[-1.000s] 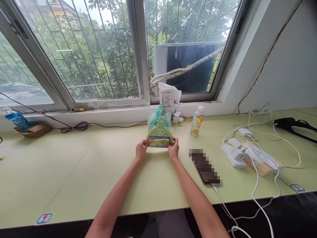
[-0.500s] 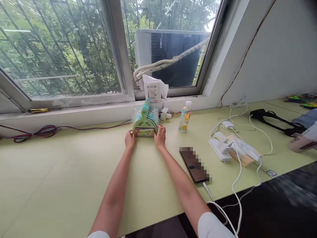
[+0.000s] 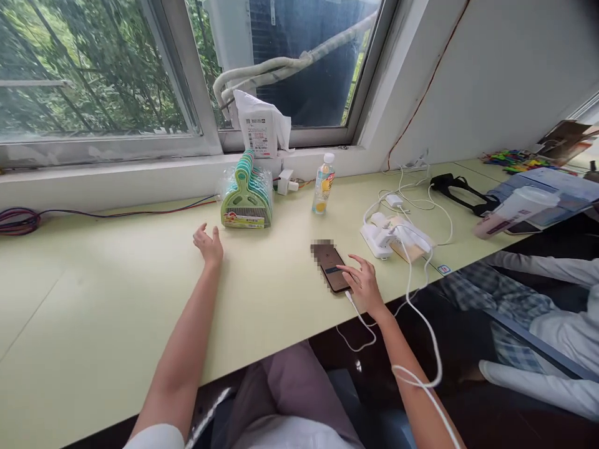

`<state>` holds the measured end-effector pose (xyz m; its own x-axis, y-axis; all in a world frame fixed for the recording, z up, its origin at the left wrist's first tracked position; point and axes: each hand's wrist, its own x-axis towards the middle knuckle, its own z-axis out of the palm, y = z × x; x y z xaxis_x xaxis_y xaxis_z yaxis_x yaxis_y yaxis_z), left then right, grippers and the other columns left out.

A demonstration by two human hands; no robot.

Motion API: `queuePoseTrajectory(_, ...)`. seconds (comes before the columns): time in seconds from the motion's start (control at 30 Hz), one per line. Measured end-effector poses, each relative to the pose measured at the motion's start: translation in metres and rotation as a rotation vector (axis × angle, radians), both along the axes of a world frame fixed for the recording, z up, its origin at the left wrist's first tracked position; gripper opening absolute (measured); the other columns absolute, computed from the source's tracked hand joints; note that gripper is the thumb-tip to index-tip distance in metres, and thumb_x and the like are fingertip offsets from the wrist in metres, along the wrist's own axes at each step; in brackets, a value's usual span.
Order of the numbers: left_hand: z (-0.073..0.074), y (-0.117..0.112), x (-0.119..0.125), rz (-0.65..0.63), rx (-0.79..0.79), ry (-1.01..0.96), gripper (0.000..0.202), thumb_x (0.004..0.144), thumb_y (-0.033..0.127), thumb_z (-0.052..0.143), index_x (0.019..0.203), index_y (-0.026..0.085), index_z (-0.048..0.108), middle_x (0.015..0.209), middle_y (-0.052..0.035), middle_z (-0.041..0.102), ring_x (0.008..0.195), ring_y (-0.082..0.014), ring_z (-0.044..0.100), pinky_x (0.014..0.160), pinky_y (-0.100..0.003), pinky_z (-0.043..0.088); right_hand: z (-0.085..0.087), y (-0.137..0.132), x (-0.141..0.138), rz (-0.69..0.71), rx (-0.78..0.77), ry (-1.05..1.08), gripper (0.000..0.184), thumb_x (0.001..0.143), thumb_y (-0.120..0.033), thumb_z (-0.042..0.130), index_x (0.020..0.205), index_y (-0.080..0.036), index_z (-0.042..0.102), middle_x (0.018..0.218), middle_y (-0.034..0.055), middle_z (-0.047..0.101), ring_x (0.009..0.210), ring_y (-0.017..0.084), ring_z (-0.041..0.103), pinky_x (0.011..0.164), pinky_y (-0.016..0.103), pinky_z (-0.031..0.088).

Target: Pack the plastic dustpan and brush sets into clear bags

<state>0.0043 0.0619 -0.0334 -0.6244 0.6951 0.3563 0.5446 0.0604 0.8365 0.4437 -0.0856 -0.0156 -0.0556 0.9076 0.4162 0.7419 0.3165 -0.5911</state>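
My left hand (image 3: pixel 209 246) rests on the table with its fingers apart and nothing in it. Just beyond it, to the right, a stack of small green and teal dustpans (image 3: pixel 246 198) in clear plastic stands against the wall under the window. My right hand (image 3: pixel 364 285) is over the lower part of a dark phone (image 3: pixel 330 260), fingers spread. Its fingertips are at the screen; whether they touch it I cannot tell. A white charging cable (image 3: pixel 359 315) runs from the phone's near end over the table edge.
A drink bottle (image 3: pixel 323 185) stands behind the phone. To the right lie a power strip (image 3: pixel 378 239) with white cables, a black strap (image 3: pixel 463 194) and a tilted cup (image 3: pixel 515 212). A white package (image 3: pixel 260 128) leans on the sill. Another person's sleeve (image 3: pixel 547 267) is at far right.
Both hands have let go of the dustpan stack. My left hand has moved back to its left, and my right hand has come across to the phone. The view has turned right and down.
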Motion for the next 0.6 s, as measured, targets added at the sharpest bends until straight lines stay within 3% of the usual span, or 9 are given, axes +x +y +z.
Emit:
queuePoseTrajectory(0.13, 0.007, -0.027, 0.003, 0.026, -0.066, -0.145, 0.035, 0.087, 0.013, 0.049, 0.122, 0.015, 0.051, 0.129, -0.0153, 0.05, 0.118, -0.0234, 0.049, 0.111, -0.043, 0.031, -0.016, 0.003, 0.006, 0.007, 0.0, -0.102, 0.04, 0.097, -0.051, 0.043, 0.118, -0.03, 0.069, 0.143, 0.0075, 0.046, 0.135, 0.031, 0.038, 0.113, 0.055, 0.035)
queuePoseTrajectory(0.27, 0.027, -0.079, 0.024, 0.015, -0.043, -0.057, 0.037, 0.081, 0.01, 0.049, 0.117, 0.016, 0.056, 0.127, -0.0146, 0.051, 0.122, -0.0265, 0.047, 0.108, -0.045, 0.037, -0.016, 0.004, 0.003, -0.012, 0.059, -0.075, 0.037, 0.097, -0.048, 0.044, 0.117, -0.029, 0.068, 0.141, 0.0078, 0.047, 0.134, 0.03, 0.04, 0.111, 0.054, 0.036)
queuePoseTrajectory(0.37, 0.033, -0.155, 0.059, -0.185, 0.065, 0.111, 0.039, 0.084, 0.016, 0.047, 0.12, 0.023, 0.059, 0.135, -0.0102, 0.049, 0.133, -0.0274, 0.04, 0.104, -0.045, 0.043, -0.01, -0.001, 0.0, -0.091, 0.169, 0.03, 0.034, 0.096, -0.044, 0.047, 0.119, -0.025, 0.064, 0.136, 0.0106, 0.051, 0.128, 0.029, 0.045, 0.108, 0.054, 0.039)
queuePoseTrajectory(0.47, 0.019, -0.256, 0.092, -0.195, 0.033, 0.142, 0.038, 0.089, 0.025, 0.045, 0.122, 0.035, 0.061, 0.134, -0.0073, 0.052, 0.13, -0.0301, 0.045, 0.106, -0.053, 0.041, -0.006, -0.021, -0.01, -0.19, 0.281, 0.178, 0.027, 0.097, -0.036, 0.043, 0.112, -0.025, 0.063, 0.125, 0.0111, 0.058, 0.122, 0.029, 0.051, 0.104, 0.055, 0.041)
queuePoseTrajectory(0.53, 0.005, -0.323, 0.103, -0.252, -0.053, 0.212, 0.053, 0.085, 0.024, 0.051, 0.129, 0.053, 0.056, 0.134, -0.0035, 0.055, 0.127, -0.0329, 0.049, 0.103, -0.057, 0.042, -0.014, -0.049, -0.021, -0.248, 0.334, 0.289, 0.022, 0.097, -0.031, 0.043, 0.102, -0.027, 0.064, 0.112, 0.0108, 0.063, 0.113, 0.029, 0.057, 0.098, 0.055, 0.046)
queuePoseTrajectory(0.6, -0.001, -0.378, 0.102, -0.415, -0.182, 0.298, 0.073, 0.074, 0.019, 0.062, 0.128, 0.065, 0.05, 0.124, -0.0011, 0.062, 0.114, -0.0358, 0.058, 0.09, -0.058, 0.05, -0.031, -0.09, -0.032, -0.252, 0.32, 0.364, 0.02, 0.095, -0.028, 0.045, 0.085, -0.03, 0.062, 0.093, 0.009, 0.064, 0.094, 0.029, 0.063, 0.083, 0.052, 0.053)
